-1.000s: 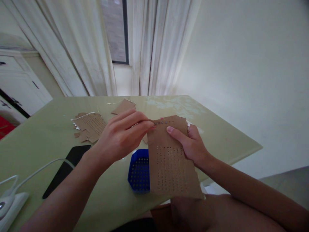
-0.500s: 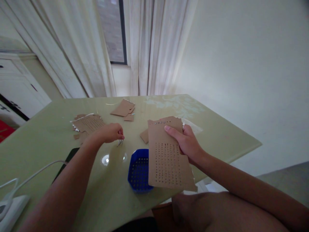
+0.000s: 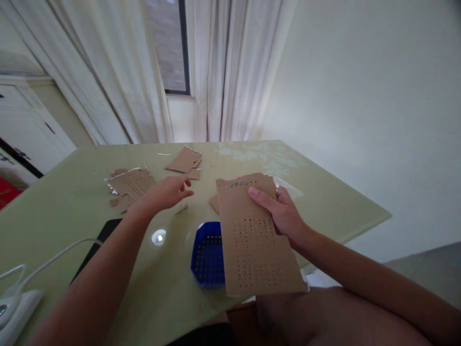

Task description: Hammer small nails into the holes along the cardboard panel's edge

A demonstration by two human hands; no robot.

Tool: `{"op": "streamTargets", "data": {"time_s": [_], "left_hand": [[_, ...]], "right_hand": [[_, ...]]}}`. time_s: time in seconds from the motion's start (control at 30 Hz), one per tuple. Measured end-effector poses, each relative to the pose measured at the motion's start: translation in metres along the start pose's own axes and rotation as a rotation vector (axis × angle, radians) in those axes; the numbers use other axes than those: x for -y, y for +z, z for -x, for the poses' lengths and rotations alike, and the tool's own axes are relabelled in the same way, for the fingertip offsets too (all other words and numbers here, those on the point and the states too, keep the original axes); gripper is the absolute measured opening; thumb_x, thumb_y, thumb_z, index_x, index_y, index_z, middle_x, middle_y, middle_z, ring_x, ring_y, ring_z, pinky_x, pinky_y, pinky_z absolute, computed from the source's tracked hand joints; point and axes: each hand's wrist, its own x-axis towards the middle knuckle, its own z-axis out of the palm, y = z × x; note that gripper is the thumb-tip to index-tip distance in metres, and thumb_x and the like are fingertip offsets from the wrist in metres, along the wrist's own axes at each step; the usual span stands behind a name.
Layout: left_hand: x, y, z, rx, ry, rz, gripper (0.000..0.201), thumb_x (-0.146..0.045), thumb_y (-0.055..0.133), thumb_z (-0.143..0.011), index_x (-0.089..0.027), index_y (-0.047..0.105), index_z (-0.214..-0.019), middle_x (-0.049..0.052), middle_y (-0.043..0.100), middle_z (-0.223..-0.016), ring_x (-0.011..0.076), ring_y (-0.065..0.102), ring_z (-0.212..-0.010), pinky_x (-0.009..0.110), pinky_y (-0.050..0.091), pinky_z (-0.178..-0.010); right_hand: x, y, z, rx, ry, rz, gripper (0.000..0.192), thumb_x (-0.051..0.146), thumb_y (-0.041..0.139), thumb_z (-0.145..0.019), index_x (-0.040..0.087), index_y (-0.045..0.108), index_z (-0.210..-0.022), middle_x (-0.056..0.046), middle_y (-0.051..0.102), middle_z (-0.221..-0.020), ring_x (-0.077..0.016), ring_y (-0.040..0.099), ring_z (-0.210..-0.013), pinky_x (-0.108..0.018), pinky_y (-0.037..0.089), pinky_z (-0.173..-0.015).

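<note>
My right hand (image 3: 284,211) grips a piece of brown cardboard (image 3: 252,250), thumb on its face and fingers behind. Rows of small holes cover its lower half, and a line of shiny studs and holes runs along its top edge. My left hand (image 3: 175,191) hovers over the table, thumb and fingers apart, with nothing in it. Just below those fingers, small thin metal pieces (image 3: 182,208) lie on the tabletop; their kind is too small to tell. A blue perforated basket (image 3: 207,257) stands beside the cardboard, which covers its right side.
Torn cardboard pieces (image 3: 131,185) lie at the left, and more cardboard scraps (image 3: 183,161) lie farther back. Clear plastic (image 3: 290,187) rests behind my right hand. A dark flat object (image 3: 95,250) and a white cable (image 3: 61,250) are near my left forearm.
My left hand has let go of the small metal pieces, spread its fingers and risen slightly away. The cardboard in my right hand has tilted and come a little lower.
</note>
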Motion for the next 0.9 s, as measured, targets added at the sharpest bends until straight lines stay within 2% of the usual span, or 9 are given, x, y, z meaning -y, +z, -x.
{"op": "streamTargets", "data": {"time_s": [0.07,0.1,0.17,0.23,0.3,0.4,0.5,0.77,0.9], "left_hand": [[-0.025,-0.010,0.009,-0.129,0.173,0.105,0.048,-0.052,0.070,-0.097,-0.023,0.072,-0.135,0.011,0.081,-0.116,0.0239,0.074,-0.095,0.033,0.057,-0.079],[-0.039,-0.013,0.014,-0.237,0.362,0.235,0.047,-0.050,0.076,-0.096,-0.022,0.074,-0.134,0.011,0.081,-0.115,0.0224,0.072,-0.092,0.032,0.057,-0.075],[-0.064,-0.015,0.023,-0.400,0.688,0.447,0.028,-0.043,0.080,-0.097,-0.023,0.078,-0.116,0.008,0.080,-0.106,0.0177,0.070,-0.083,0.028,0.055,-0.069],[-0.083,-0.012,0.028,-0.498,0.821,0.541,0.012,-0.033,0.080,-0.099,-0.022,0.077,-0.095,0.003,0.076,-0.089,0.0146,0.066,-0.076,0.026,0.053,-0.066],[-0.093,-0.006,0.031,-0.578,0.810,0.558,0.012,-0.024,0.077,-0.099,-0.021,0.075,-0.088,0.001,0.072,-0.080,0.0134,0.063,-0.071,0.025,0.052,-0.064],[-0.096,-0.001,0.031,-0.621,0.770,0.543,0.007,-0.015,0.075,-0.097,-0.020,0.078,-0.094,0.003,0.078,-0.091,0.0140,0.068,-0.077,0.024,0.053,-0.065],[-0.095,-0.001,0.033,-0.632,0.805,0.503,0.010,-0.010,0.075,-0.096,-0.020,0.078,-0.095,0.005,0.081,-0.099,0.0150,0.073,-0.084,0.024,0.055,-0.069],[-0.099,0.002,0.036,-0.681,0.828,0.466,0.008,-0.011,0.075,-0.096,-0.018,0.077,-0.094,0.005,0.081,-0.094,0.0158,0.075,-0.085,0.027,0.059,-0.076],[-0.102,0.001,0.039,-0.733,0.834,0.442,0.011,-0.010,0.074,-0.097,-0.018,0.076,-0.090,0.004,0.080,-0.087,0.0151,0.072,-0.079,0.027,0.055,-0.072]], "right_hand": [[0.001,0.000,0.001,0.001,-0.003,-0.021,0.045,0.054,0.095,-0.079,0.021,0.086,-0.110,-0.009,0.088,-0.099,-0.0264,0.084,-0.081,-0.034,0.068,-0.070],[0.001,0.000,0.001,-0.003,-0.003,-0.029,0.047,0.056,0.095,-0.079,0.021,0.086,-0.110,-0.009,0.088,-0.098,-0.0267,0.084,-0.080,-0.036,0.069,-0.071],[0.001,-0.001,0.001,-0.016,-0.003,-0.039,0.050,0.059,0.095,-0.078,0.021,0.085,-0.109,-0.010,0.088,-0.098,-0.0276,0.084,-0.080,-0.038,0.070,-0.073],[0.002,-0.003,0.002,-0.027,0.002,-0.043,0.052,0.060,0.095,-0.077,0.021,0.085,-0.110,-0.011,0.088,-0.099,-0.0288,0.085,-0.082,-0.038,0.070,-0.073],[0.002,-0.004,0.003,-0.002,0.004,-0.054,0.053,0.059,0.095,-0.079,0.021,0.084,-0.114,-0.011,0.088,-0.102,-0.0297,0.085,-0.085,-0.038,0.070,-0.073],[0.002,-0.005,0.005,0.098,0.003,-0.089,0.056,0.057,0.092,-0.084,0.023,0.082,-0.128,-0.011,0.087,-0.111,-0.0292,0.085,-0.092,-0.038,0.071,-0.078],[0.002,-0.005,0.006,0.152,0.015,-0.106,0.058,0.054,0.091,-0.087,0.025,0.079,-0.135,-0.011,0.087,-0.115,-0.0273,0.085,-0.094,-0.036,0.071,-0.082],[0.001,-0.005,0.005,0.144,0.032,-0.111,0.053,0.051,0.093,-0.086,0.024,0.082,-0.130,-0.010,0.088,-0.114,-0.0247,0.085,-0.093,-0.030,0.069,-0.078],[0.001,-0.005,0.004,0.156,-0.007,-0.110,0.048,0.049,0.094,-0.086,0.023,0.084,-0.124,-0.009,0.088,-0.110,-0.0232,0.084,-0.089,-0.028,0.068,-0.074]]}}
